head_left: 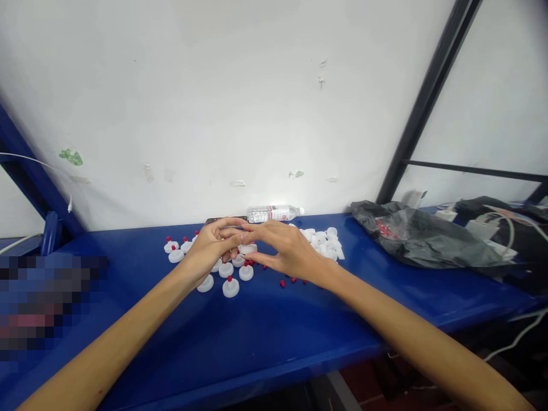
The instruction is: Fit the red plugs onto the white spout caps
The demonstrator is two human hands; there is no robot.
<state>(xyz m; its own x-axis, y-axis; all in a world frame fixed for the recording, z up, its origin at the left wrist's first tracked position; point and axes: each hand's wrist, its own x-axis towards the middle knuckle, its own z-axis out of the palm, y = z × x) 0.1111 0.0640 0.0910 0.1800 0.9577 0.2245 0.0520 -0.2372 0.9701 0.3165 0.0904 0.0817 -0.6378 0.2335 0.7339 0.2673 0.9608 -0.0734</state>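
Observation:
My right hand [285, 242] grips a round white plastic cap [248, 249] between its thumb and fingers. My left hand [214, 242] meets it from the other side, fingers curled and thumb pressed close to the cap; whatever sits in this pinch is hidden. Several white caps with red tips [230, 287] stand upright on the blue table around and below my left hand. Small loose red pieces [282, 283] lie under and beside my right hand. Behind its wrist is a pile of white caps [327, 242] without visible red tips.
A clear plastic bottle [274, 213] lies along the wall, beside a dark flat object [209, 221] partly behind my left hand. On the right, a black plastic bag [411, 240] and cables rest on the blue table [240, 348]. Metal posts rise at both sides.

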